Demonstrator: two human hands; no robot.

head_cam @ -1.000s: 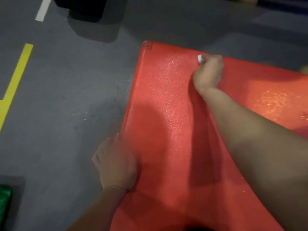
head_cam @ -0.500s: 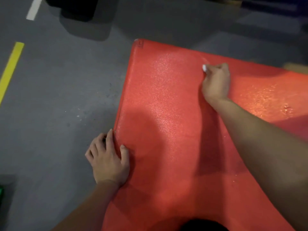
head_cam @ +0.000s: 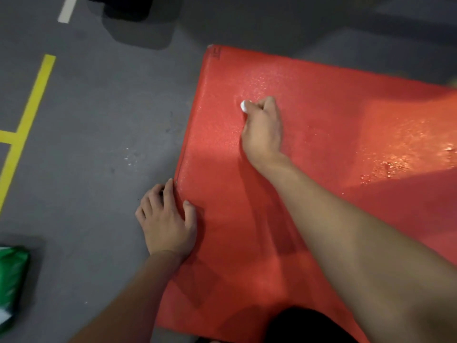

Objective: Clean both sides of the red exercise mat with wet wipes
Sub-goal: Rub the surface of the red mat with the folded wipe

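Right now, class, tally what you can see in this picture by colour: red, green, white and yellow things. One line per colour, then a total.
Red: 1, the mat
Green: 1, the pack at the left edge
White: 2, the wipe in the right hand, and a floor line
Yellow: 1, the floor marking
Total: 5
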